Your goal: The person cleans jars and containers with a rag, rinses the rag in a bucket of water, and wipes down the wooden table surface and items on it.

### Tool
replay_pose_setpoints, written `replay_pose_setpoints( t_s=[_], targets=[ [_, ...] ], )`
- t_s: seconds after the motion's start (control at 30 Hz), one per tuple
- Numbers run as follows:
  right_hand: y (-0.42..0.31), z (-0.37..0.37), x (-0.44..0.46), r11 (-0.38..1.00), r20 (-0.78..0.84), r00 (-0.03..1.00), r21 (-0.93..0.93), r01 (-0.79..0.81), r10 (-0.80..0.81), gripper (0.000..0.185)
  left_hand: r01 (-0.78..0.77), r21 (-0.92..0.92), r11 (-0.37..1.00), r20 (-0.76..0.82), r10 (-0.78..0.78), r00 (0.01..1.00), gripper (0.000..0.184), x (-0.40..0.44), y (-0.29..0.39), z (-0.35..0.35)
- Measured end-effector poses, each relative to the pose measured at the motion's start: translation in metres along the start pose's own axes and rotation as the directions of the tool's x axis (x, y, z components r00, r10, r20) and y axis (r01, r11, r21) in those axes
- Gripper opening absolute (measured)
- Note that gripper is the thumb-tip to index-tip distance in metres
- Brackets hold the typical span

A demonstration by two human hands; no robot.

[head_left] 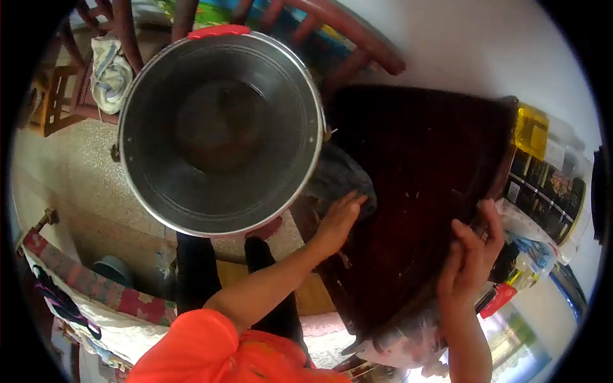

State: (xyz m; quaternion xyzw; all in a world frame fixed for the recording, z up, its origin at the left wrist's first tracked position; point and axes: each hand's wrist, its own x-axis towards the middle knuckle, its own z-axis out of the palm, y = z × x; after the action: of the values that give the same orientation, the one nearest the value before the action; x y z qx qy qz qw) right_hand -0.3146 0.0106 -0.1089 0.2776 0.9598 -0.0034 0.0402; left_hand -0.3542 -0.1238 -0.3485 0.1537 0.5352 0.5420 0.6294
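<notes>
My left hand (341,223) presses down on a dark grey cloth (341,175) at the near left part of a dark red-brown tabletop (421,147). The fingers curl over the cloth's edge, and part of the cloth is hidden behind a pot. This large metal pot (156,182) has a red piece on its far rim and what looks like some liquid in the bottom. Over the table's right edge, my right hand (471,252) has its fingers apart and holds nothing. A few pale crumbs lie on the tabletop.
Along the wall at the right stand a yellow container (531,131), a black box (543,188) and several packages. Behind the pot is a red-brown wooden chair (345,29). A pale striped cloth (110,73) hangs at the far left, and a bucket (113,271) stands on the floor.
</notes>
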Motion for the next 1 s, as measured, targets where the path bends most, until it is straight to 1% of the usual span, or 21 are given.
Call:
replay_pose_setpoints(
  t_s=[0.03, 0.07, 0.1, 0.13, 0.17, 0.2, 0.23, 0.3, 0.4, 0.47, 0.5, 0.53, 0.57, 0.63, 0.73, 0.77, 0.8, 0.83, 0.9, 0.93, 1.0],
  targets=[
    [-0.015, -0.007, 0.012, 1.000, -0.007, 1.000, 0.000, 0.003, -0.003, 0.027, -0.006, 0.003, 1.000, -0.003, 0.006, 1.000, 0.057, -0.002, 0.000, -0.003],
    [-0.035, -0.012, 0.024, 0.982, 0.233, 0.954, 0.016, 0.191, -0.189, 0.034, -0.024, -0.113, 0.993, 0.016, 0.025, 1.000, 0.059, -0.004, -0.002, -0.005],
    [-0.053, -0.013, 0.032, 0.931, 0.454, 0.819, 0.073, 0.358, -0.351, 0.043, -0.037, -0.230, 0.972, 0.038, 0.047, 0.998, 0.060, -0.008, -0.003, -0.006],
    [-0.065, 0.006, 0.033, 0.954, 0.505, 0.809, 0.138, 0.267, -0.300, 0.053, -0.031, -0.229, 0.973, 0.055, 0.044, 0.997, 0.060, -0.013, -0.005, -0.006],
    [-0.069, 0.033, 0.031, 0.966, 0.555, 0.794, 0.196, 0.166, -0.249, 0.064, -0.063, -0.391, 0.918, 0.067, 0.097, 0.993, 0.058, -0.017, -0.007, -0.006],
    [-0.065, 0.061, 0.029, 0.968, 0.677, 0.698, 0.091, 0.234, -0.233, 0.071, -0.087, -0.538, 0.838, 0.072, 0.149, 0.986, 0.057, -0.021, -0.009, -0.007],
    [-0.062, 0.085, 0.035, 0.952, 0.780, 0.596, 0.001, 0.306, -0.192, 0.079, -0.075, -0.524, 0.848, 0.101, 0.149, 0.984, 0.057, -0.023, -0.011, -0.008],
    [-0.067, 0.119, 0.082, 0.983, 0.955, 0.287, 0.020, 0.183, -0.073, 0.081, 0.132, -0.877, 0.462, 0.134, -0.029, 0.991, 0.051, -0.027, -0.017, -0.007],
    [-0.071, 0.163, 0.102, 0.958, 0.985, 0.160, 0.022, 0.287, -0.071, 0.071, 0.216, -0.906, 0.363, 0.213, -0.049, 0.976, 0.052, -0.032, -0.036, -0.020],
    [-0.072, 0.191, 0.096, 0.901, 0.998, -0.046, 0.066, 0.429, -0.052, 0.046, 0.251, -0.919, 0.305, 0.260, -0.013, 0.966, 0.054, -0.037, -0.042, -0.026],
    [-0.068, 0.205, 0.089, 0.900, 0.998, -0.051, 0.059, 0.433, -0.041, 0.046, 0.192, -0.772, 0.606, 0.186, -0.073, 0.980, 0.052, -0.042, -0.040, -0.033],
    [-0.062, 0.215, 0.082, 0.895, 0.997, 0.077, -0.046, 0.444, 0.014, 0.037, 0.135, -0.528, 0.839, 0.092, -0.102, 0.991, 0.051, -0.047, -0.042, -0.040],
    [-0.052, 0.225, 0.076, 0.886, 0.977, 0.206, -0.150, 0.440, 0.063, 0.030, 0.133, -0.532, 0.836, 0.093, -0.098, 0.991, 0.051, -0.055, -0.052, -0.049],
    [-0.040, 0.206, 0.098, 0.855, 0.949, 0.277, -0.263, 0.446, 0.148, 0.030, 0.044, -0.315, 0.948, 0.034, -0.036, 0.999, 0.051, -0.076, -0.091, -0.071],
    [-0.020, 0.183, 0.142, 0.714, 0.887, 0.394, -0.437, 0.547, 0.241, 0.033, 0.066, -0.249, 0.966, 0.167, -0.024, 0.986, 0.049, -0.106, -0.162, -0.112],
    [-0.013, 0.176, 0.153, 0.655, 0.876, 0.422, -0.462, 0.598, 0.232, 0.033, 0.023, -0.014, 1.000, 0.193, -0.020, 0.981, 0.047, -0.113, -0.187, -0.122],
    [-0.011, 0.177, 0.161, 0.658, 0.873, 0.421, -0.470, 0.588, 0.246, 0.033, -0.034, 0.220, 0.975, 0.213, -0.014, 0.977, 0.045, -0.116, -0.200, -0.129],
    [-0.013, 0.181, 0.172, 0.627, 0.874, 0.411, -0.475, 0.618, 0.258, 0.037, -0.042, 0.223, 0.974, 0.221, -0.009, 0.975, 0.045, -0.115, -0.201, -0.133],
    [-0.012, 0.196, 0.176, 0.592, 0.866, 0.420, -0.494, 0.637, 0.271, 0.040, -0.218, 0.589, 0.778, 0.305, 0.036, 0.952, 0.030, -0.105, -0.201, -0.146],
    [-0.011, 0.223, 0.163, 0.522, 0.789, 0.522, -0.609, 0.597, 0.325, 0.043, -0.260, 0.841, 0.474, 0.219, 0.142, 0.965, 0.034, -0.101, -0.161, -0.151],
    [-0.005, 0.295, 0.128, 0.358, 0.595, 0.698, -0.802, 0.479, 0.399, 0.052, -0.257, 0.850, 0.461, 0.216, 0.140, 0.966, 0.034, -0.094, -0.148, -0.167]
  ],
)
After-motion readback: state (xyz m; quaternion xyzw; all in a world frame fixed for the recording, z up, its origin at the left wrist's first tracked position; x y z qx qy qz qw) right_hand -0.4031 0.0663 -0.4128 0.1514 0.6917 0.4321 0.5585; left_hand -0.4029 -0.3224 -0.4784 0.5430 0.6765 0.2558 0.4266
